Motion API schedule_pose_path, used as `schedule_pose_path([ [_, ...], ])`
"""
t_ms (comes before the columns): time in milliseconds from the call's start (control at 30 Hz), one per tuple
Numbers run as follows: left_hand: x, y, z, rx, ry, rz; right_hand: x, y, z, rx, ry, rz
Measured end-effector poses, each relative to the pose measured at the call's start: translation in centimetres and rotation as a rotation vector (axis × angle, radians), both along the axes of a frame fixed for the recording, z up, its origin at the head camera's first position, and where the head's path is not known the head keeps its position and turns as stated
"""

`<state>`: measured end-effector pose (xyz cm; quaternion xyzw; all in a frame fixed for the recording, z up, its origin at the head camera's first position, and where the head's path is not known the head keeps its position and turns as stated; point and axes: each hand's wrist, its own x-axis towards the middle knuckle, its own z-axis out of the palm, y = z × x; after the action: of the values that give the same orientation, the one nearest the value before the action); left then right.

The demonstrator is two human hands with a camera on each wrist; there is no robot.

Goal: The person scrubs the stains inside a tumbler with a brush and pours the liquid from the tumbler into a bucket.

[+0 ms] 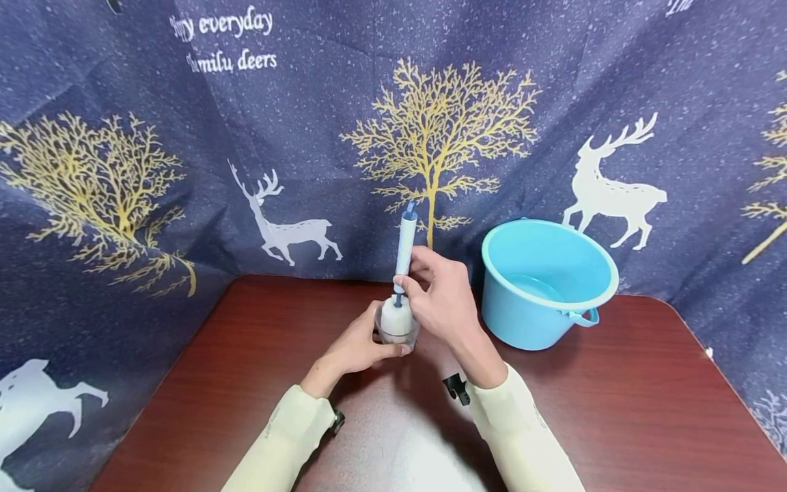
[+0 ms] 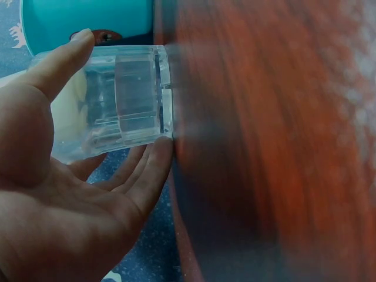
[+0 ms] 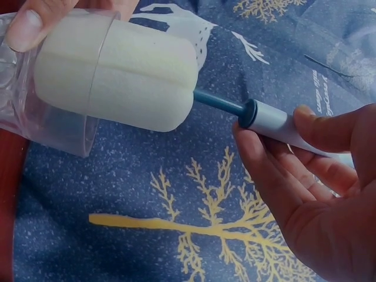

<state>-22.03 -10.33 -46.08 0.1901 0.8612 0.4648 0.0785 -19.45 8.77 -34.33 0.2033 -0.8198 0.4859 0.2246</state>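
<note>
A clear plastic cup [image 2: 138, 88] stands upright on the wooden table, its base at the tabletop in the left wrist view. My left hand [image 1: 355, 345] grips it around the side, thumb on the near face. Partly inside the cup is the white sponge head [image 3: 144, 73] of a bottle brush, its upper part sticking out above the rim. My right hand [image 1: 444, 290] holds the brush's light blue handle [image 1: 406, 242] between thumb and fingers, close to the dark blue stem [image 3: 220, 101]. The handle points up, tilted slightly. How deep the sponge reaches is blurred by the cup wall.
A light blue bucket [image 1: 522, 321] with a carrying handle stands on the table [image 1: 615, 410] to the right of my hands. Behind the table hangs a dark blue cloth [image 1: 344, 102] printed with deer and golden trees.
</note>
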Motion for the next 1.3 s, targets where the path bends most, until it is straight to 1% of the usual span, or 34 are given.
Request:
schedule_pose_path([
  [300,0.02,0.05,0.13,-0.007,0.009,0.003,-0.11,-0.18,-0.17,-0.005,0.005,0.004],
  [500,0.06,0.02,0.25,0.003,0.008,-0.009,-0.21,-0.31,-0.26,-0.006,0.004,-0.006],
  [733,-0.01,0.00,0.17,-0.001,0.027,-0.003,-0.27,-0.43,-0.43,-0.023,0.006,-0.009],
  [1000,-0.01,0.02,-0.05,-0.005,0.025,0.005,-0.44,-0.45,-0.61,-0.051,0.000,-0.009],
  [1300,-0.04,-0.07,-0.22,-0.023,0.037,0.014,-0.64,-0.13,-0.65,-0.052,0.025,-0.024],
])
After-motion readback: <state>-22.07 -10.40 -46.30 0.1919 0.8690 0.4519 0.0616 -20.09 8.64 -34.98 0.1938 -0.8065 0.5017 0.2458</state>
